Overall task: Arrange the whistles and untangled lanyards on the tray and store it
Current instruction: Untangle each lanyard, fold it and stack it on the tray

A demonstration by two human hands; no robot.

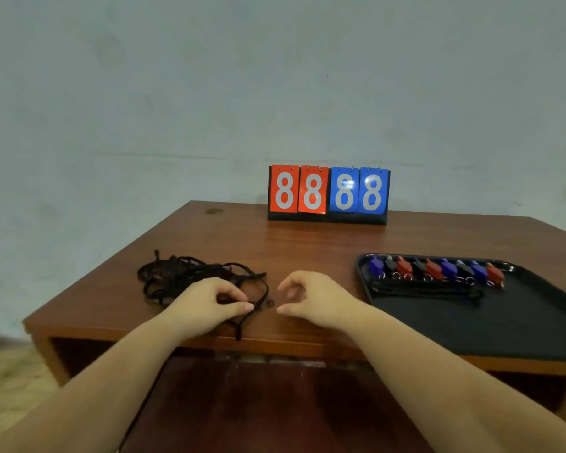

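The left hand (209, 302) lies at the near edge of the worktop (242, 240), its fingers (239, 294) curled and pinching a black cord between thumb and forefinger; the cord's free end hangs over the edge. That cord runs back into the tangled lanyards (183, 273), a loose black heap just behind the hand. The right hand (311, 300) is close beside it, fingers half curled and narrowly apart, apparently holding nothing, though the blur makes that hard to confirm. To the right sits the black tray (504, 322), with red, blue and black whistles (438, 269) in a row along its far rim and one straightened lanyard (428, 292) lying just in front of them. A scoreboard (328, 192) showing 8888 stands at the back.
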